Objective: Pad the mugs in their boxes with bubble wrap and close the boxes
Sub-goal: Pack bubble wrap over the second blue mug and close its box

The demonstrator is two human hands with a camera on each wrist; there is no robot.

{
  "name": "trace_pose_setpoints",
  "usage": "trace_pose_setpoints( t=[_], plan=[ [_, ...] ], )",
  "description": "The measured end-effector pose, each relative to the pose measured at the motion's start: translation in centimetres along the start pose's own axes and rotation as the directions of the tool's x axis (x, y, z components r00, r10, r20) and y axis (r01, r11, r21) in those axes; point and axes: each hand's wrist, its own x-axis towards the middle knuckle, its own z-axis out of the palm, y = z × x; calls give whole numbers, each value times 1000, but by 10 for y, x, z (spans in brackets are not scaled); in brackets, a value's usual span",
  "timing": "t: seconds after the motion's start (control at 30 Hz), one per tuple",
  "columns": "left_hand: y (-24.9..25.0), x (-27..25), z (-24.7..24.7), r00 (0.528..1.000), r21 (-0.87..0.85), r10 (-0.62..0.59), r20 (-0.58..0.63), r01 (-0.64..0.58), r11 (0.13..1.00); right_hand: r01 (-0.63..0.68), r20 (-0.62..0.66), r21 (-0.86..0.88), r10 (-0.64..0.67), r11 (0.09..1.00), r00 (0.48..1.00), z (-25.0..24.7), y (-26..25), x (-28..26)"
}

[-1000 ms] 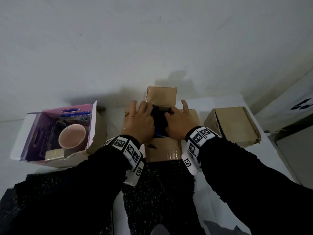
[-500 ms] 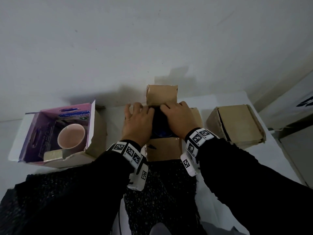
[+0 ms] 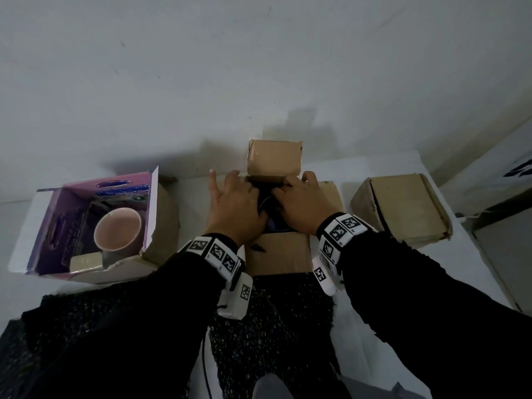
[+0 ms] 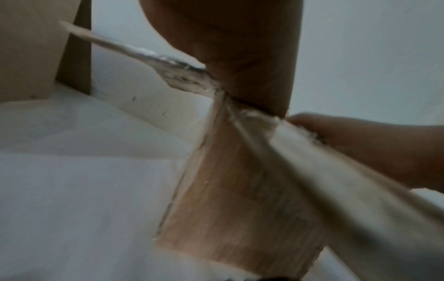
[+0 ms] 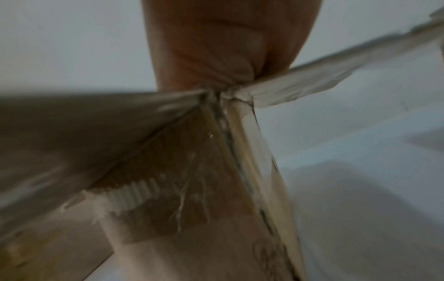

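Observation:
An open brown cardboard box stands in the middle of the table, its far flap upright. Something dark sits inside; only a sliver shows between my hands. My left hand lies flat over the box's left side with its fingers spread. My right hand covers the right side, its fingers reaching over the opening with their tips hidden. In the wrist views the heel of each hand bears on a top corner of the box. No bubble wrap shows.
At the left an open purple-lined box holds a pink mug. A closed cardboard box stands at the right. A white wall rises just behind the boxes. A dark knitted cloth lies in front.
Both hands have slid away from me across the box's top, up to the foot of the standing far flap. The dark thing inside is more covered than before.

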Motion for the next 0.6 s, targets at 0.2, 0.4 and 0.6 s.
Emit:
trace_pose_setpoints(
  t=[0.2, 0.4, 0.6],
  plan=[
    [-1, -12, 6, 988, -31, 22, -150, -27, 999, -82, -212, -50, 70, 995, 975, -1, -6, -8],
    [2, -9, 1, 999, -24, 32, -41, -33, 999, -140, -200, -32, 131, 990, 971, 2, -5, -10],
    [-8, -24, -1, 948, -63, 59, -312, -82, 995, -143, -29, -85, 141, 986, 990, 2, -3, -9]
  ],
)
